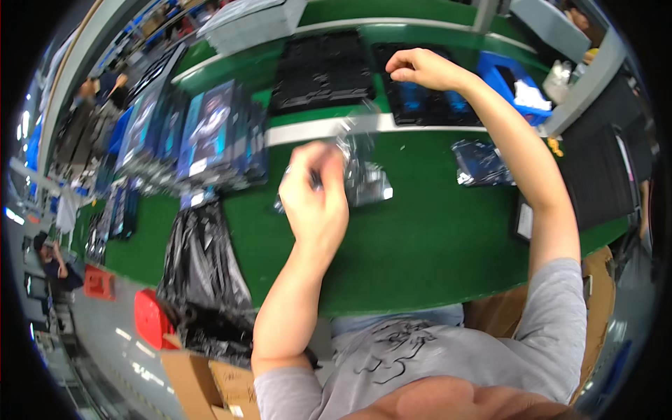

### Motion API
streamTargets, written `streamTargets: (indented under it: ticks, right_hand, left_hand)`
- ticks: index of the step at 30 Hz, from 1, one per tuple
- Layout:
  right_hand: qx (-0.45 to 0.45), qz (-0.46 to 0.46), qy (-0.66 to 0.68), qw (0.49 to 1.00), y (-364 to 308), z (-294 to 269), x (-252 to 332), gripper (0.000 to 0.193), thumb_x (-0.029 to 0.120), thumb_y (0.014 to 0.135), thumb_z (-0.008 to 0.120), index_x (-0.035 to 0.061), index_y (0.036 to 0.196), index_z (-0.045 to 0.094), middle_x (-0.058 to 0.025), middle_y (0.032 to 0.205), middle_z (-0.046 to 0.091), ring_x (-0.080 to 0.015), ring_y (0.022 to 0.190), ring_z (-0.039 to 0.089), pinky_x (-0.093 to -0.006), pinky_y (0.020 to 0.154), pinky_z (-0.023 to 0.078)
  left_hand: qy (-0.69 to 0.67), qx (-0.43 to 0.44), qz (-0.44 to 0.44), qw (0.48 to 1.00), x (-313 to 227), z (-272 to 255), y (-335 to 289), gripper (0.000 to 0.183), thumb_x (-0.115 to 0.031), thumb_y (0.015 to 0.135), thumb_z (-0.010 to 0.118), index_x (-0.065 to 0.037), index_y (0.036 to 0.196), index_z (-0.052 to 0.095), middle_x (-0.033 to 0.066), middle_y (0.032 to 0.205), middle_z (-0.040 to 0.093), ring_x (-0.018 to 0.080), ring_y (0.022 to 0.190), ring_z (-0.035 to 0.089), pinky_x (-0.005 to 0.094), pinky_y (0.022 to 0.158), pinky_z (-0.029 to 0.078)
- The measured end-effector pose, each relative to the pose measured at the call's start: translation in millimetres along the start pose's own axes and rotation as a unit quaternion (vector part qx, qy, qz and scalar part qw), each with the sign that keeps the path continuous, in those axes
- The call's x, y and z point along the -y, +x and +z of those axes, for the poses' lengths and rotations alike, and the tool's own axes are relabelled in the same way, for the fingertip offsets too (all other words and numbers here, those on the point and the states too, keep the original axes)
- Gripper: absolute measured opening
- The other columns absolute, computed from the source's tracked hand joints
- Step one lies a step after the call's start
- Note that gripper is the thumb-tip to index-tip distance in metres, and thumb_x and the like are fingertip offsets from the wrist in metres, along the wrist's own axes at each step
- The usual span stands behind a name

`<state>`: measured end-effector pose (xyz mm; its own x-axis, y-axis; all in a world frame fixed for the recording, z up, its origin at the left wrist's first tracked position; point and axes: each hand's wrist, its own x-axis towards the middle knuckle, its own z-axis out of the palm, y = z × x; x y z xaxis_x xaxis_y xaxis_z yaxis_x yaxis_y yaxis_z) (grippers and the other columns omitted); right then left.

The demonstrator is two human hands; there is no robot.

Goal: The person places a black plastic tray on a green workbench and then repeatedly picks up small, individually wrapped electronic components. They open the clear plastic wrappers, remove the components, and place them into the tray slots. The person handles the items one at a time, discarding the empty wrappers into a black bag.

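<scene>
My left hand (316, 185), smeared by motion, is closed on a crumpled clear plastic bag (358, 150) over the green table. Something small and dark shows by its palm, too blurred to name. Shiny clear wrapping (373, 185) lies just right of that hand. My right hand (423, 68) is reached out over a black moulded tray (399, 115) holding several blue pieces (414, 94). Its fingers are curled together, and what they hold, if anything, is hidden. Left of it lies another black tray (322, 70).
Stacks of dark blue printed boxes (210, 136) stand at the left. A black plastic bag (203, 245) hangs over the front edge. Right lie a clear-wrapped dark packet (481, 163) and a blue bin (514, 80). Metal posts (591, 80) and cardboard boxes (210, 381) flank the table.
</scene>
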<state>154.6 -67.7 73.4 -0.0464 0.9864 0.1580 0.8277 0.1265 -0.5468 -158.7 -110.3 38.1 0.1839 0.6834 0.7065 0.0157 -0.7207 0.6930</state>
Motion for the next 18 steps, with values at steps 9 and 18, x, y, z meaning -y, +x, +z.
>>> streamTargets:
  ticks: [9, 18]
  right_hand:
    - [0.048, -0.226, 0.036, 0.972, -86, 145, 138, 0.040, 0.024, 0.085, 0.068, -0.0006, 0.115, 0.057, -0.0136, 0.086, 0.060, -0.0297, 0.083, 0.059, -0.0394, 0.077, 0.048]
    - [-0.043, -0.145, -0.005, 0.988, -96, 194, 176, 0.060, 0.039, 0.074, 0.076, 0.0042, 0.117, 0.051, -0.0194, 0.102, 0.062, -0.0377, 0.097, 0.060, -0.0461, 0.083, 0.048]
  left_hand:
    - [-0.292, -0.251, -0.116, 0.916, 9, -39, 36, 0.011, -0.021, 0.096, 0.058, -0.011, 0.100, 0.055, 0.0063, 0.083, 0.067, 0.0147, 0.070, 0.064, 0.0297, 0.054, 0.052]
    - [-0.329, -0.134, -0.147, 0.923, 9, -102, 25, 0.011, -0.016, 0.093, 0.060, -0.005, 0.091, 0.061, 0.0052, 0.078, 0.065, 0.0137, 0.063, 0.062, 0.0242, 0.054, 0.049]
